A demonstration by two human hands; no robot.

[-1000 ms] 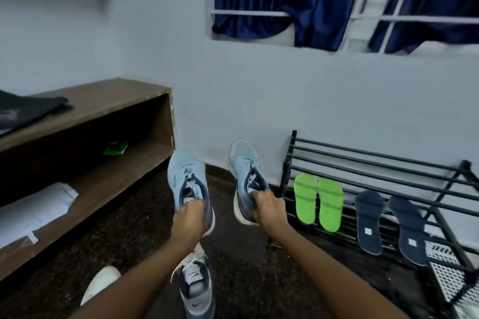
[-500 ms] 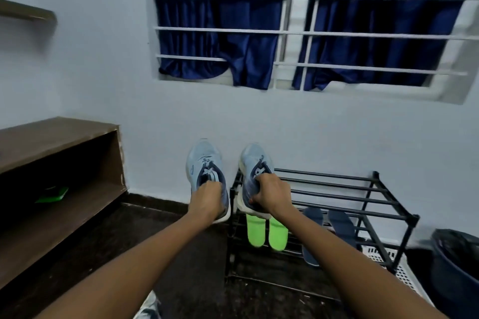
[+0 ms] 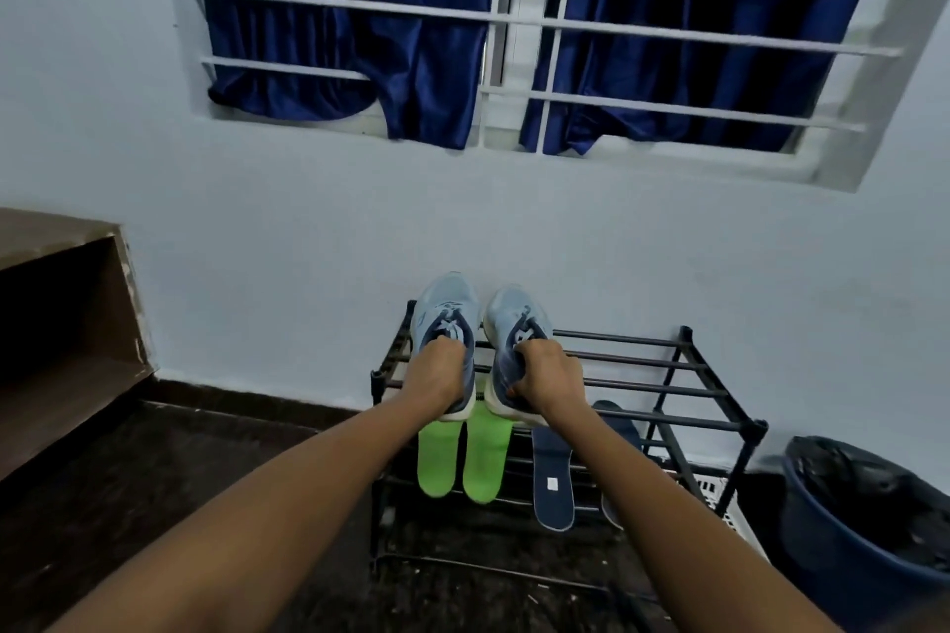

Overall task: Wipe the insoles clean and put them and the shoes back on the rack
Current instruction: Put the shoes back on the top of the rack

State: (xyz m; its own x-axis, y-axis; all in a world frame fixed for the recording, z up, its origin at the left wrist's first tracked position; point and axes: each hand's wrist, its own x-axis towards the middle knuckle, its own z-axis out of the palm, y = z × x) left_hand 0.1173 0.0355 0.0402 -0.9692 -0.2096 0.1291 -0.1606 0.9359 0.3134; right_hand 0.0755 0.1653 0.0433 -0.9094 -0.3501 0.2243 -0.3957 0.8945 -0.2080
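Two forearms reach forward from the lower edge of the view, one to each shoe. Your left hand (image 3: 437, 378) grasps the left shoe (image 3: 445, 308) at the collar, fingers curled into the opening. Your right hand (image 3: 547, 375) grasps the right shoe (image 3: 515, 319) the same way, thumb round the heel.

Both shoes are light blue with darker blue collars and pale soles. They sit side by side, heels toward you and toes toward the wall (image 3: 668, 247), over the left end of the top tier of the black rack (image 3: 694, 421). Whether the soles rest on the bars cannot be told.

On a lower tier, directly beneath the shoes, the green insoles (image 3: 437, 465) lie side by side. The navy insoles (image 3: 552, 481) lie just to their right; your right forearm partly hides the far one.

The rack stands on a dark floor (image 3: 154, 504) against the wall. A white perforated basket (image 3: 722, 496) shows behind its right legs. A blue bin (image 3: 833, 571) with a black liner stands near it on the right. A brown shelf unit (image 3: 51, 231) occupies the left edge. Above the rack, a barred window (image 3: 519, 21) is hung with dark blue curtains (image 3: 411, 41).
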